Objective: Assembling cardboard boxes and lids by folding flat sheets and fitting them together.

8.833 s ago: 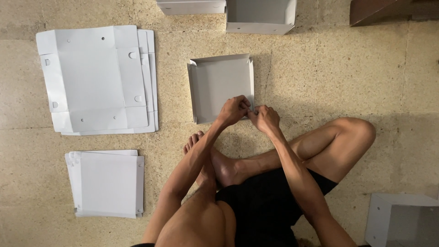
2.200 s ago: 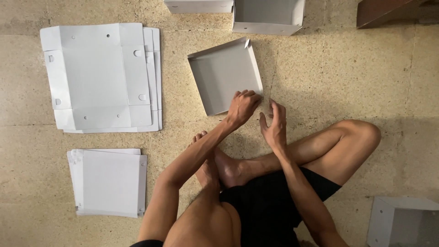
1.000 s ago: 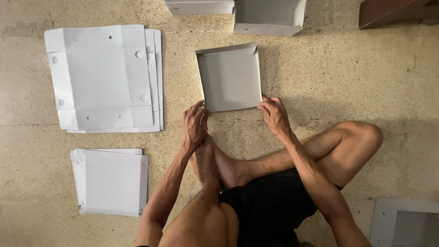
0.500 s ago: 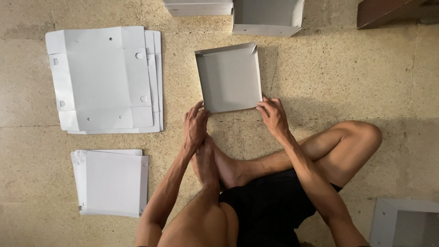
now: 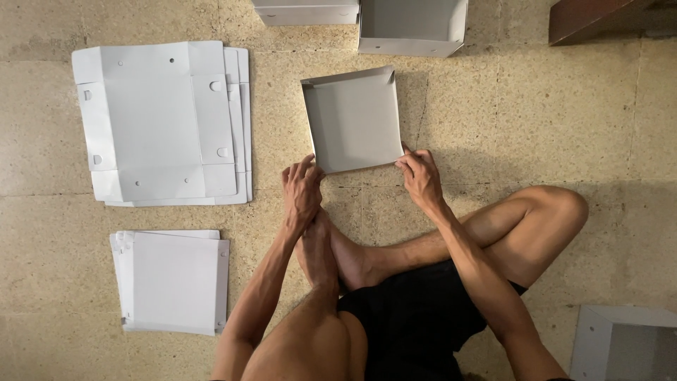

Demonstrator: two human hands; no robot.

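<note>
On the floor just ahead of my crossed legs lies the half-folded grey tray, three low walls up and its near edge flat, and I have a hand at each near corner. My left hand rests beside the near-left corner with fingers loosely curled, its grip closed on nothing that I can see; my right hand pinches the near-right corner between thumb and fingertips. To fold this side well, I judge both corners should lift together, with the creases kept square so the tabs seat evenly. Toward the far-left of the floor sits a stack of flat white blanks with small punched holes; nearer on the left, a smaller white stack. Finished grey boxes line the far edge, another grey box at the near-right corner.
</note>
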